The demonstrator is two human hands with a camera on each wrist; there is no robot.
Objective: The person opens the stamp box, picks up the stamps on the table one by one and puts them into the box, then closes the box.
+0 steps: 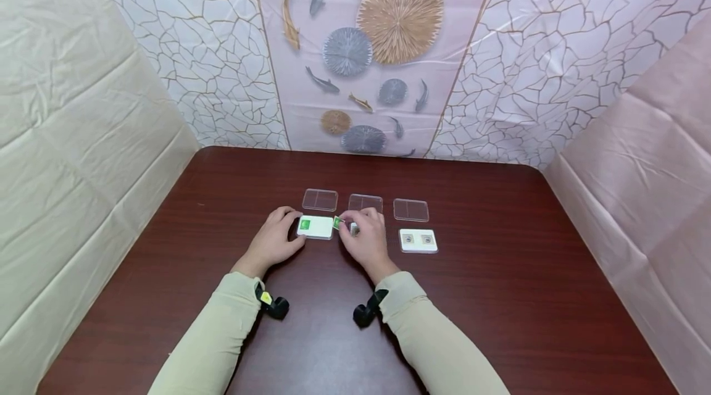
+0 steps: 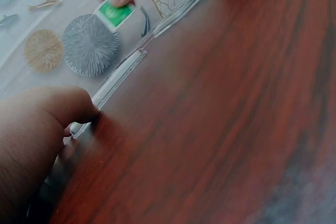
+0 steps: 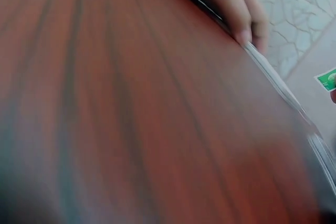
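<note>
On the table lies a shallow clear case with a white insert (image 1: 323,228), a green stamp (image 1: 305,224) on its left half. My left hand (image 1: 273,242) grips this case at its left end, thumb on the near edge and fingers at the far edge. Between thumb and fingers my right hand (image 1: 366,239) pinches a second small green stamp (image 2: 115,14) with a white border, held up above the right end of the case. Partly hidden under the right hand is another white-insert case (image 1: 353,229).
Three clear lids (image 1: 320,200) lie in a row behind the cases. To the right sits a white-insert case (image 1: 418,249) with two small beige squares bearing round marks. The dark wooden table (image 1: 500,308) ends at a patterned cloth wall (image 1: 222,74).
</note>
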